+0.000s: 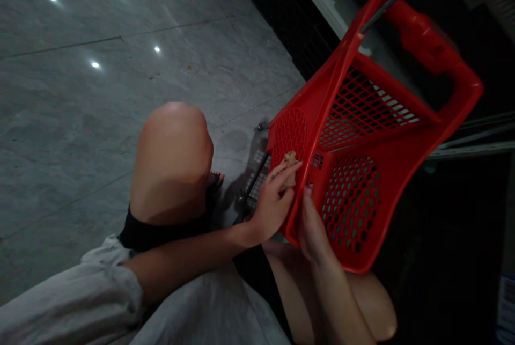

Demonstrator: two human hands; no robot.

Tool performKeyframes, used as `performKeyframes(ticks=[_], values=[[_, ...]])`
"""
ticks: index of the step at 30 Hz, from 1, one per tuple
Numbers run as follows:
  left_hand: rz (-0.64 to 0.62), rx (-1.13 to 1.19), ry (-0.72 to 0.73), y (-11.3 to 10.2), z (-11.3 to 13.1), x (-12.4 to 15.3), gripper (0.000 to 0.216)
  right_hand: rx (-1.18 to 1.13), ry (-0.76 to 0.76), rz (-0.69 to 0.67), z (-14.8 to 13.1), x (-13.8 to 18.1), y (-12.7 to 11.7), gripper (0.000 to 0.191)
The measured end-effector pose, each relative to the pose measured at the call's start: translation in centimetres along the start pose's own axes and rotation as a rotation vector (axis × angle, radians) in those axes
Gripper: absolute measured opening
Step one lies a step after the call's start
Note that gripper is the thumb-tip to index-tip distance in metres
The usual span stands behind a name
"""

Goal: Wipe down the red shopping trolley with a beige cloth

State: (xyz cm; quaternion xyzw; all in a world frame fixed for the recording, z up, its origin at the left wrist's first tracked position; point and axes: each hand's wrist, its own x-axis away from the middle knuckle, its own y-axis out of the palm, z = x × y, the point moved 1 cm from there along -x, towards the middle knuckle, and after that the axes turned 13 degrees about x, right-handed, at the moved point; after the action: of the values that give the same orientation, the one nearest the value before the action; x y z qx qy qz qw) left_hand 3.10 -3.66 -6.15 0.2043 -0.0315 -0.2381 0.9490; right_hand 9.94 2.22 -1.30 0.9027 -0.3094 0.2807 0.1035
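Observation:
A red plastic basket [362, 141] with perforated walls rests tilted on my lap, its handle [434, 50] up at the right. My left hand [276, 200] presses a small beige pad or cloth [290, 161] against the basket's outer end wall, fingers closed on it. My right hand [311, 227] grips the basket's lower corner edge, thumb over the rim. I am seated with a bare knee [173, 157] raised at the left.
Grey polished floor tiles [80, 93] spread to the left, with light reflections. A dark crate-like block [293, 17] and a pale ledge stand at the top. A metal grate [257, 173] lies on the floor under the basket. Right side is dark.

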Motion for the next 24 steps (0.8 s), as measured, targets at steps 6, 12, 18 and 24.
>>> performKeyframes(ticks=[6,12,18,24], values=[[0.214,0.037,-0.094,-0.8,-4.8,-2.8,0.042,0.033,0.002,-0.02,0.0,-0.2,-0.3,0.065],[0.19,0.012,-0.084,-1.5,-4.1,2.0,0.042,0.037,-0.014,-0.015,0.4,0.3,-0.2,0.06],[0.084,0.052,0.127,1.1,0.2,-2.8,0.042,0.04,-0.062,-0.005,0.8,-0.1,-0.5,0.063],[0.055,-0.119,0.105,-0.6,-0.1,-2.2,0.046,0.003,-0.085,0.004,1.1,-0.7,0.1,0.059]])
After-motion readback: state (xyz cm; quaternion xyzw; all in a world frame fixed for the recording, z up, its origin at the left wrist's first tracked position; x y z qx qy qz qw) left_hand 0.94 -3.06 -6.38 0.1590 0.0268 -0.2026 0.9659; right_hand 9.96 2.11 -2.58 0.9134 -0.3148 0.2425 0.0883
